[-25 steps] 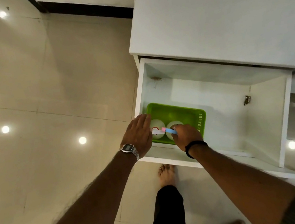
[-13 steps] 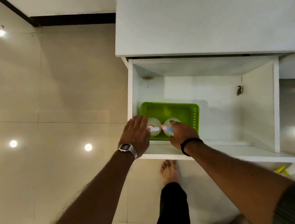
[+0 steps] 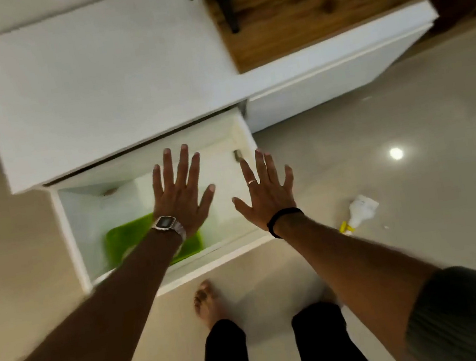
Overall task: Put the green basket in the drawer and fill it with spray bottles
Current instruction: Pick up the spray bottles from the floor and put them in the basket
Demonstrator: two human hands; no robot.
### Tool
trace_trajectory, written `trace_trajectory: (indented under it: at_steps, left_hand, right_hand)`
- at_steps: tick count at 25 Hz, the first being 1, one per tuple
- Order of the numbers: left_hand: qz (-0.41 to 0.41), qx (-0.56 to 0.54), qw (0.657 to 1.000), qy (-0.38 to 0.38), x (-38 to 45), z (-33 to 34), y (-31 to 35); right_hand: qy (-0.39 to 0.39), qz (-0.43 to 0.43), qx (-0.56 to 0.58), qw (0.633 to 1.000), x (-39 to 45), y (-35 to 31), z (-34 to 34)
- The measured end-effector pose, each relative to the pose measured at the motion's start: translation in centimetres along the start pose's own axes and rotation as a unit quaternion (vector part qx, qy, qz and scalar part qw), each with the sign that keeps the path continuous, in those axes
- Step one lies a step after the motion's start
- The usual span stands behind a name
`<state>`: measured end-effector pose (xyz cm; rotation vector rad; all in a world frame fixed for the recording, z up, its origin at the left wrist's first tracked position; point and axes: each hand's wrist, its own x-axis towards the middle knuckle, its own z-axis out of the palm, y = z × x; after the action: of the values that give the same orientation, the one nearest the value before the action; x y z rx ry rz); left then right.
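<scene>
- left hand (image 3: 179, 196) flat, fingers spread, holding nothing, above the open drawer (image 3: 73, 234)
- right hand (image 3: 266, 194) likewise splayed and empty, over the drawer's right edge
- green basket (image 3: 122, 239) sits in the drawer's front part, partly hidden by the left forearm; contents blurred
- one spray bottle (image 3: 359, 213) lies on the floor (image 3: 419, 216), right of the drawer

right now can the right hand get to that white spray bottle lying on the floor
Probably yes. The right hand is open and empty, raised by the drawer's right end, and the spray bottle lies on bare floor off to its right with nothing between them. The person would likely need to bend down.
</scene>
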<state>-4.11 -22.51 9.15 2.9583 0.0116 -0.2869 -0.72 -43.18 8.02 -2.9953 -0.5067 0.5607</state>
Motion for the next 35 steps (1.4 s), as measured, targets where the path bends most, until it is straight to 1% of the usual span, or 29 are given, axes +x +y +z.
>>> trace_trajectory:
  at_steps: [3,6,8,11,13,15,17,20,22,23,25,28,30,31,32,33,34,35]
  left_hand:
    - [0.056,0.027,0.998,0.001,3.7,0.5,7.9]
    - [0.148,0.07,0.986,-0.023,7.2,2.7,18.7]
    - [0.181,0.072,0.98,-0.039,9.6,4.9,26.1]
    - [0.181,0.047,0.979,-0.079,11.4,9.1,35.8]
    - [0.192,0.039,0.974,-0.116,11.3,13.6,41.8]
    - [0.206,0.036,0.964,-0.165,10.1,18.6,45.8]
    - [0.208,0.036,0.953,-0.216,9.0,23.9,48.0]
    - [0.179,0.05,0.939,-0.291,8.9,30.8,49.3]
    - [0.143,0.059,0.927,-0.341,9.7,35.7,50.2]
    - [0.127,0.063,0.924,-0.354,10.2,37.6,50.6]
    - [0.096,0.059,0.93,-0.349,11.4,40.5,51.9]
    - [0.043,0.008,0.952,-0.304,13.1,43.5,53.9]
    - [-0.011,-0.028,0.955,-0.296,14.3,45.1,54.5]
    - [-0.026,-0.046,0.954,-0.294,14.5,45.7,54.6]
    - [-0.023,-0.061,0.956,-0.286,14.5,45.9,54.6]
    - [-0.013,-0.076,0.958,-0.276,14.3,45.9,54.6]
    - [-0.009,-0.091,0.958,-0.27,14.0,45.7,54.5]
    - [-0.019,-0.107,0.957,-0.269,13.6,45.4,54.3]
  right_hand:
    - [0.016,0.08,0.035,0.996,-1.7,10.3,-0.2]
    - [0.03,0.16,0.044,0.986,-5.6,24.5,1.1]
    - [0.022,0.209,0.05,0.976,-8.7,33.2,2.7]
    - [0.003,0.264,0.07,0.962,-12.6,41.5,6.1]
    - [-0.016,0.292,0.097,0.951,-14.8,45.2,9.9]
    - [-0.05,0.311,0.133,0.94,-16.2,46.9,14.7]
    - [-0.08,0.326,0.174,0.926,-16.7,47.4,19.9]
    - [-0.123,0.339,0.219,0.907,-16.6,47.0,26.4]
    - [-0.155,0.349,0.254,0.889,-16.2,47.2,30.8]
    - [-0.166,0.351,0.268,0.882,-15.9,47.1,32.5]
    - [-0.175,0.345,0.284,0.877,-15.5,46.8,34.9]
    - [-0.17,0.339,0.302,0.875,-15.0,46.4,36.8]
    - [-0.17,0.333,0.311,0.874,-14.0,46.6,37.5]
    - [-0.168,0.331,0.322,0.871,-13.4,46.8,37.6]
    - [-0.163,0.332,0.339,0.865,-13.0,46.8,37.5]
    - [-0.159,0.338,0.36,0.855,-12.8,46.9,37.3]
    - [-0.154,0.352,0.39,0.837,-12.7,47.0,37.0]
    - [-0.148,0.375,0.425,0.81,-12.8,47.3,36.6]
